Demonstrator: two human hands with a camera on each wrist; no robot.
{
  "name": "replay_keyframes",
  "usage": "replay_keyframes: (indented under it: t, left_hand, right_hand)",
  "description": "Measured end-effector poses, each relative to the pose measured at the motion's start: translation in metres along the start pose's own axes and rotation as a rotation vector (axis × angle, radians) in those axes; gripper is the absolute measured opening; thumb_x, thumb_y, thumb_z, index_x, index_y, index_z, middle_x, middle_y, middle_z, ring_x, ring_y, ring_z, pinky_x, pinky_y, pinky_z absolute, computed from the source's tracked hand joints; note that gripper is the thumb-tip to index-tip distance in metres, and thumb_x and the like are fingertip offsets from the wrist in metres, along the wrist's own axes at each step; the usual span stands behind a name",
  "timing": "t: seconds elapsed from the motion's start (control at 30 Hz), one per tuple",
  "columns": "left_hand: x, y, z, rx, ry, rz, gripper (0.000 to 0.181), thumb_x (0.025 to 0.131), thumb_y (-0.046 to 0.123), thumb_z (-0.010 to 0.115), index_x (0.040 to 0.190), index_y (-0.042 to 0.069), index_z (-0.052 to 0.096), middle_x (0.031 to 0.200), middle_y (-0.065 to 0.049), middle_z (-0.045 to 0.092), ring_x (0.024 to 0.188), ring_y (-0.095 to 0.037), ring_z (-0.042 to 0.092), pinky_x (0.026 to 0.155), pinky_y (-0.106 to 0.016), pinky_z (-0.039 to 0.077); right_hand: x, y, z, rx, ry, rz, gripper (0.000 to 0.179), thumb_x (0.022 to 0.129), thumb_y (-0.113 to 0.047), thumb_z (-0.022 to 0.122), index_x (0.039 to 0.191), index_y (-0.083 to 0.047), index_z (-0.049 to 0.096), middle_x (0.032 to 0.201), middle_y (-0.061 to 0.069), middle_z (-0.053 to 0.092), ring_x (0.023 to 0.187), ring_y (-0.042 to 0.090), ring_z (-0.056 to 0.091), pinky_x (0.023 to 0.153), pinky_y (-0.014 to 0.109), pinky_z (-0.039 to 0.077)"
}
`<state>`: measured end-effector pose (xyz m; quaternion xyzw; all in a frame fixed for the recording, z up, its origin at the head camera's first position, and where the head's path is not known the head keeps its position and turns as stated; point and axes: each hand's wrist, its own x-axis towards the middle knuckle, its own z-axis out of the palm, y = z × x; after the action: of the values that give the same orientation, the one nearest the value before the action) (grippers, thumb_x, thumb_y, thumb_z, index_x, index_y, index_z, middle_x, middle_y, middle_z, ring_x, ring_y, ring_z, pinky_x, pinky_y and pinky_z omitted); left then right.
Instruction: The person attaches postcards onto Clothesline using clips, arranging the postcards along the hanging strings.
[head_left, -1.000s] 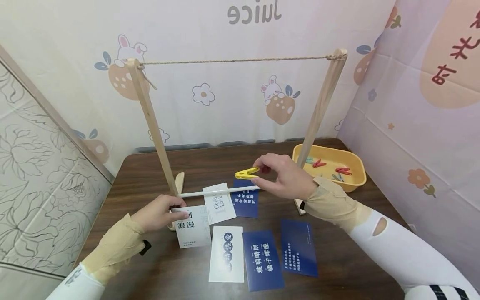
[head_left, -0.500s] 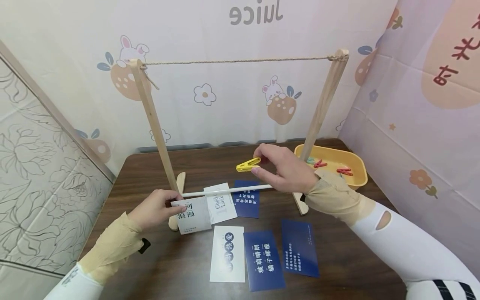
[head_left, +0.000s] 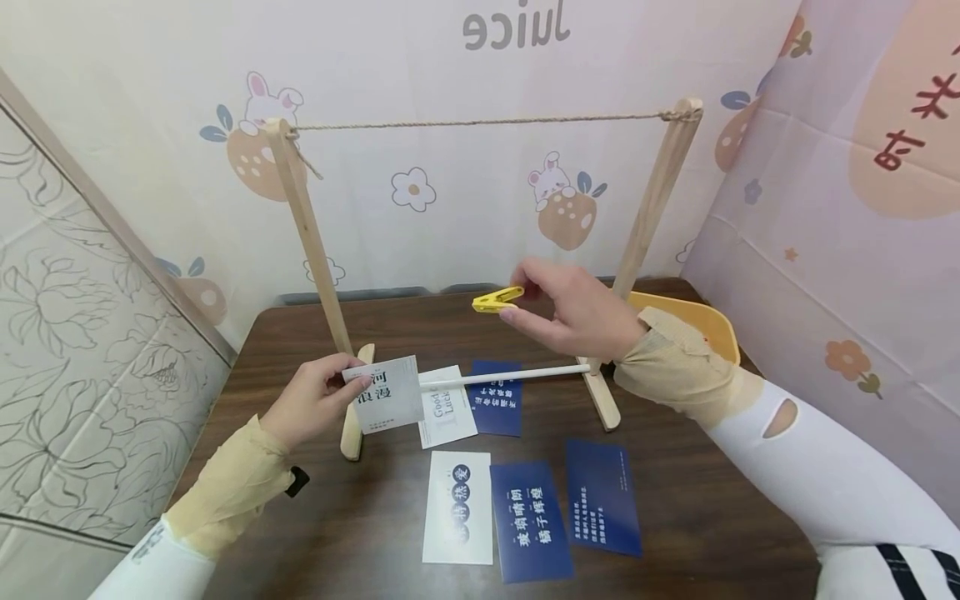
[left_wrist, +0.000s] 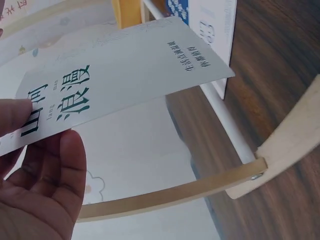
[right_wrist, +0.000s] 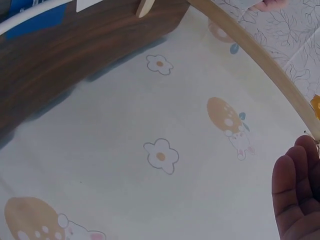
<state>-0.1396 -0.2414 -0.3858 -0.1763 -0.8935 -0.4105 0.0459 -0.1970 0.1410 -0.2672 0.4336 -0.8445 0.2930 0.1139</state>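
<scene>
My left hand (head_left: 318, 400) pinches a white card (head_left: 390, 396) with dark green characters by its upper left edge, thumb on the printed face. In the left wrist view the card (left_wrist: 120, 75) is raised in front of the frame's wooden post. My right hand (head_left: 581, 308) pinches a yellow clothespin (head_left: 498, 300) between thumb and fingertips, over the back of the table. A twine line (head_left: 480, 122) runs above both hands between two wooden posts. In the right wrist view only some curled fingers (right_wrist: 295, 195) and a bit of the yellow clothespin (right_wrist: 316, 106) show.
A white crossbar (head_left: 517, 377) joins the posts low down. Several cards lie on the brown table, among them a white card (head_left: 457, 508), a blue card (head_left: 532, 521) and another blue card (head_left: 603, 497). Behind my right wrist stands a yellow basket (head_left: 720, 325), partly hidden.
My left hand has lifted the white card off the table area, up and tilted. My right hand has risen with the yellow clothespin, and its forearm now covers more of the basket.
</scene>
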Motion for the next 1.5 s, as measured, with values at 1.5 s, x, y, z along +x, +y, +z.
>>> replay_keyframes:
  t: [1.5]
  left_hand:
    - [0.074, 0.089, -0.030, -0.138, 0.293, 0.071, 0.016, 0.104, 0.010, 0.073, 0.107, -0.005, 0.075, 0.104, -0.024, 0.079, 0.081, -0.006, 0.067, 0.073, -0.015, 0.054]
  right_hand:
    - [0.098, -0.051, -0.064, -0.195, 0.060, -0.099, 0.025, 0.096, -0.019, 0.084, 0.102, 0.002, 0.071, 0.100, 0.017, 0.078, 0.087, 0.027, 0.067, 0.084, 0.035, 0.057]
